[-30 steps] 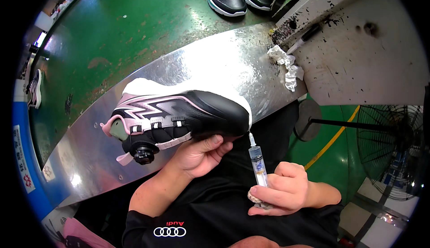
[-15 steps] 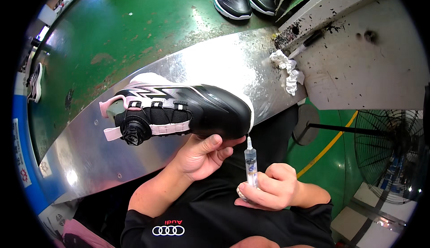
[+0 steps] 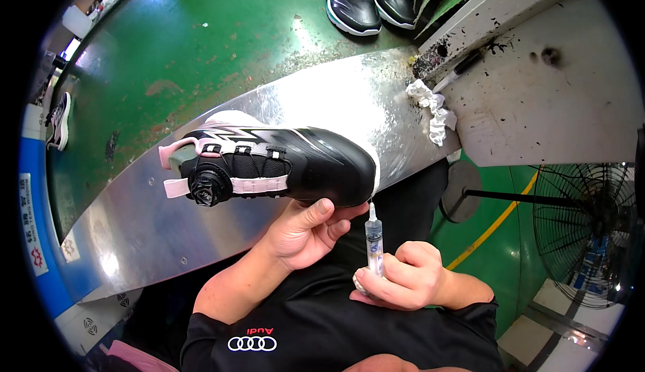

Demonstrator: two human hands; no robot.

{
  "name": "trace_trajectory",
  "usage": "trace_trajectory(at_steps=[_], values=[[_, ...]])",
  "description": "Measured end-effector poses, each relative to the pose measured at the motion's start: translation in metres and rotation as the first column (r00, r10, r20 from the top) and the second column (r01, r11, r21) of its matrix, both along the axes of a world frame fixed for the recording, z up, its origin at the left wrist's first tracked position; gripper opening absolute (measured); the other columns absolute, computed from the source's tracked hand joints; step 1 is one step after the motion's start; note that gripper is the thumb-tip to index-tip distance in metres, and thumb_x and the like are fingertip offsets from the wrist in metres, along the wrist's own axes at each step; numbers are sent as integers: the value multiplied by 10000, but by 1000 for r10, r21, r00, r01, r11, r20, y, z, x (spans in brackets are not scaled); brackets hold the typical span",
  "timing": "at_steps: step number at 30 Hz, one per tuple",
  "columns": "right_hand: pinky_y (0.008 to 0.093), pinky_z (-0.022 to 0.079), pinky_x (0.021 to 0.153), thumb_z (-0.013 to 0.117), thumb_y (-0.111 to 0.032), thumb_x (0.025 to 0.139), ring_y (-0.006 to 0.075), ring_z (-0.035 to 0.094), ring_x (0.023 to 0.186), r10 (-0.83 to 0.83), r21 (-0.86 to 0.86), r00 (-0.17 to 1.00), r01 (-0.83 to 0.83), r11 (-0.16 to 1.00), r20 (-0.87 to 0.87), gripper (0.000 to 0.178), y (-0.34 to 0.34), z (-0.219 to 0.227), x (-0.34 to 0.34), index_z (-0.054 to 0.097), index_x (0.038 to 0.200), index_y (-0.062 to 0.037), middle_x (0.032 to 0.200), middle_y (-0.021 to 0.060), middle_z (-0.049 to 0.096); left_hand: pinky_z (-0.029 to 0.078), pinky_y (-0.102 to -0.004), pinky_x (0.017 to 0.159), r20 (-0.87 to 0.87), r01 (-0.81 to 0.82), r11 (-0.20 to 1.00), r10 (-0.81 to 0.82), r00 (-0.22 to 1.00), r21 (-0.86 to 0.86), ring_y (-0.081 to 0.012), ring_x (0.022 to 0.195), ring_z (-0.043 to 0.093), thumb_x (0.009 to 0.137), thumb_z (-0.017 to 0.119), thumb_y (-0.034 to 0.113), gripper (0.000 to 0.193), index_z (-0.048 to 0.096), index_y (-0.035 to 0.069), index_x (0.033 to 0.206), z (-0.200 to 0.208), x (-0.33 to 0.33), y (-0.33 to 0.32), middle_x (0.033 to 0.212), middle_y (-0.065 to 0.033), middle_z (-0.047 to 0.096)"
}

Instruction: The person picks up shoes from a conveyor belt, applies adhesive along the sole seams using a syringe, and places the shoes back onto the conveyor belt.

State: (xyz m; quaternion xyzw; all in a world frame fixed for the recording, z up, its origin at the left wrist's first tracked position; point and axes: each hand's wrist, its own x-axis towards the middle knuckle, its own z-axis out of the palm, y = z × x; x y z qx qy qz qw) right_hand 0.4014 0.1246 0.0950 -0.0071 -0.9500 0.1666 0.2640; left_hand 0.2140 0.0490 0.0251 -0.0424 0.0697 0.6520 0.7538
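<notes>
A black and pink shoe (image 3: 329, 163) with a round lacing dial (image 3: 209, 187) and a white sole lies on its side in the air over the metal tabletop, toe to the right. My left hand (image 3: 306, 234) is closed on it from below near the toe, thumb showing and some fingers hidden under the shoe. In my right hand (image 3: 403, 274) is a clear syringe (image 3: 374, 241), held upright with the fingers wrapped round its lower end. The syringe's thin tip meets the sole edge at the toe; whether it touches or sits just short is too fine to tell.
Under the shoe is a shiny metal tabletop (image 3: 161, 237). Crumpled white tissue (image 3: 432, 111) and a dark-handled brush-like tool (image 3: 459, 71) lie by the stained grey panel (image 3: 544, 96). Black-teal shoes (image 3: 353, 6) stand beyond on the green surface (image 3: 235, 43). A black fan (image 3: 591, 204) is at right.
The shoe's heel end has shifted slightly to the right, with the dial a little lower turned in view. The syringe has moved slightly left, its tip still at the toe edge.
</notes>
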Motion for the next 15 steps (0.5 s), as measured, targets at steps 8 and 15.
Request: trace_trajectory(at_steps=[8,15], values=[[224,270,401,815,-245,605,98,325,453,-15,-9,1000,15,1000,-2,346,-2,-3,2,659,892,-132,600,-42,500,565,-267,800,-17,-11,1000,11,1000,-12,-273,1114,578,893,590,97,326,547,73,1215,0,2,0,1190,-135,592],[232,280,389,761,-219,670,110,346,465,-8,-17,999,8,1000,39,246,-4,-2,1,655,862,-108,574,-34,401,567,-271,806,-13,-9,1000,9,1000,1,-275,1121,573,897,583,94,323,547,81,1217,-4,3,-1,1203,-134,583]])
